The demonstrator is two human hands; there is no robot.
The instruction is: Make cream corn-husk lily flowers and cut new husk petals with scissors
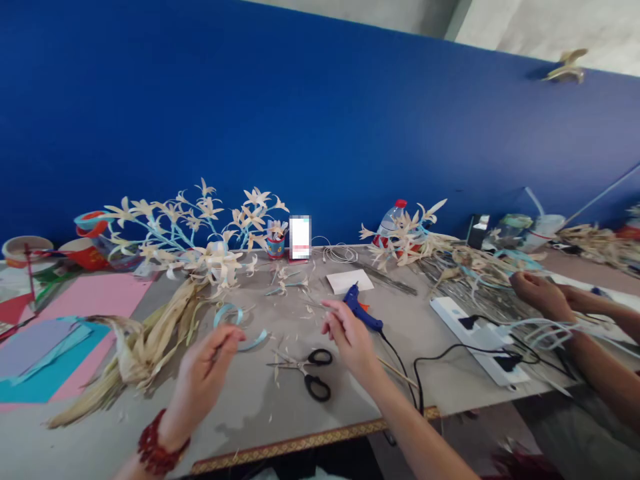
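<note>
My left hand [207,367], a red bead bracelet [163,441] on its wrist, hovers over the table with thumb and fingers pressed together. Whatever it pinches is too small to make out. Beside it lies a curled light-blue strip [256,341]. My right hand [351,341] is raised with bent fingers drawn together; a thin strand [314,305] shows near its fingertips, but I cannot tell if it is held. Between the hands rest black-handled scissors [311,375], blades slightly apart. Just beyond my right hand lies a blue glue gun [363,310] on its side.
Dried corn husks [160,333] and coloured paper [95,293] lie left. Husk flowers [200,227] on blue stems stand behind, near a lit phone [300,238]. A white power strip [475,340] with cables is right, beside a co-worker's hands [543,297].
</note>
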